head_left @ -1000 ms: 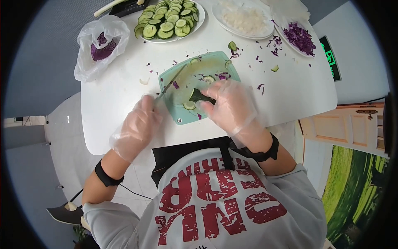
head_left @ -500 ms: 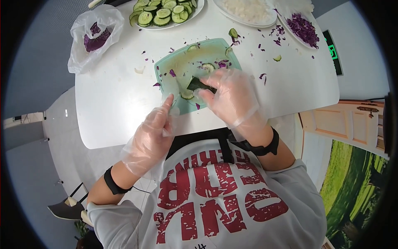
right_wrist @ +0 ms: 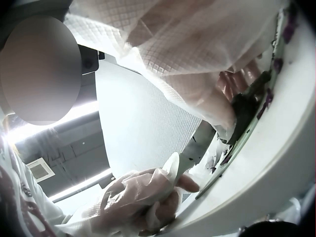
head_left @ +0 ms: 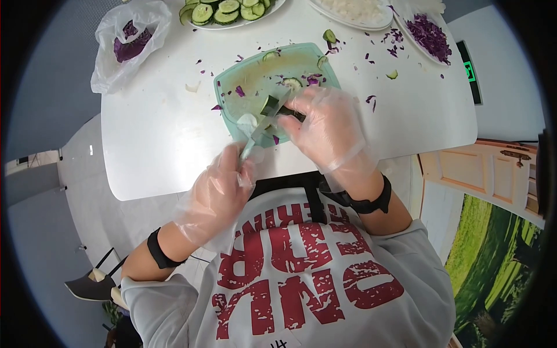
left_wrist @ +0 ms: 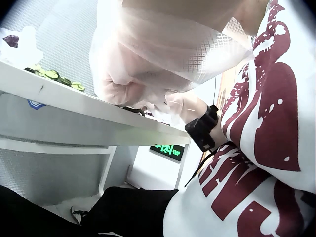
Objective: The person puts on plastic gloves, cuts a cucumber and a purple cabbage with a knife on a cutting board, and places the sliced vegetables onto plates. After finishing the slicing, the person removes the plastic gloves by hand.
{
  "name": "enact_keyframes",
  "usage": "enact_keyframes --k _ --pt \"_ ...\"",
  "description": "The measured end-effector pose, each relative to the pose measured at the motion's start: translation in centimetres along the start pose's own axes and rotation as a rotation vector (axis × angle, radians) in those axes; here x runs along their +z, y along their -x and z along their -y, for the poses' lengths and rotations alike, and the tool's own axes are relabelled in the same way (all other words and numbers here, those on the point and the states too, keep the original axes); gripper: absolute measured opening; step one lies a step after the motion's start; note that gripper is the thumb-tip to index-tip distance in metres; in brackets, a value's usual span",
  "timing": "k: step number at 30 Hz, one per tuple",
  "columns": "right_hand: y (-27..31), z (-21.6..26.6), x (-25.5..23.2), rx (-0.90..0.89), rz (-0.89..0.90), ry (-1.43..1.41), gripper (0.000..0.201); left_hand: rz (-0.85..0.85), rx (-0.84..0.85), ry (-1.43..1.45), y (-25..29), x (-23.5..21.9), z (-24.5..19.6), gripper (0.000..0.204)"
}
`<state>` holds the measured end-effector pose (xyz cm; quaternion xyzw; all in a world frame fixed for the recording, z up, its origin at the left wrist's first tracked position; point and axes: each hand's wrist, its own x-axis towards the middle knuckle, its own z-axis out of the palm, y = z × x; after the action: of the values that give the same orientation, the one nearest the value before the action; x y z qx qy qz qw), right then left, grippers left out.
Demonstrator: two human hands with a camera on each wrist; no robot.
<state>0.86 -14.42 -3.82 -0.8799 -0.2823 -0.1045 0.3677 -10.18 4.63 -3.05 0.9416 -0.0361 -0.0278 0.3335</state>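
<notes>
In a clear glove, the left hand [head_left: 217,188] is curled round the handle of a knife [head_left: 264,126], its blade against the cucumber piece [head_left: 269,105] near the cut end. The gloved right hand [head_left: 331,124] holds that dark green piece with thumb and fingertips on the green cutting board [head_left: 238,75]. In the right wrist view, the knife [right_wrist: 199,141] reaches from the left hand [right_wrist: 143,197] toward the cucumber [right_wrist: 243,116] under the right hand [right_wrist: 197,54]. Loose cucumber slices [head_left: 292,83] and purple cabbage scraps [head_left: 240,91] lie on the board.
Beyond the board stand a plate of cucumber slices [head_left: 227,13], a plate of pale shreds [head_left: 351,10] and a plate of shredded purple cabbage [head_left: 428,38]. A plastic bag holding purple cabbage [head_left: 132,45] lies at the left. Scraps dot the white table [head_left: 156,133].
The left hand has moved right and turned the knife, bringing its blade from the board's left side to the cucumber. The right hand keeps its hold. The head view has shifted slightly.
</notes>
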Motion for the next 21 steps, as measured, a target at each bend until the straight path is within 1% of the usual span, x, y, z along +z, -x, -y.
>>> enact_keyframes --k 2,5,6,8,9,11,21 --pt "0.0 -0.1 0.1 -0.002 0.004 0.003 0.021 0.037 -0.058 -0.092 -0.2 -0.2 -0.6 0.019" --pt "-0.1 0.2 -0.2 0.036 0.035 0.008 0.021 0.079 -0.113 -0.115 -0.6 -0.6 -1.3 0.015" --pt "0.0 0.2 -0.2 0.037 0.038 0.01 0.021 0.08 -0.115 -0.111 -0.6 -0.4 -1.4 0.015" --pt "0.0 0.2 -0.1 0.045 0.026 -0.006 0.022 0.067 -0.182 -0.132 -0.8 -0.2 -1.6 0.016" --pt "0.1 0.1 -0.1 0.046 0.029 -0.006 0.022 0.069 -0.184 -0.131 -0.8 -0.2 -1.6 0.016" --pt "0.1 -0.1 0.1 0.016 0.004 0.005 0.023 0.081 -0.163 -0.14 -0.8 -0.2 -1.4 0.022" --pt "0.1 0.0 0.0 0.028 0.023 -0.008 0.021 0.071 -0.179 -0.126 -1.0 0.1 -1.5 0.022"
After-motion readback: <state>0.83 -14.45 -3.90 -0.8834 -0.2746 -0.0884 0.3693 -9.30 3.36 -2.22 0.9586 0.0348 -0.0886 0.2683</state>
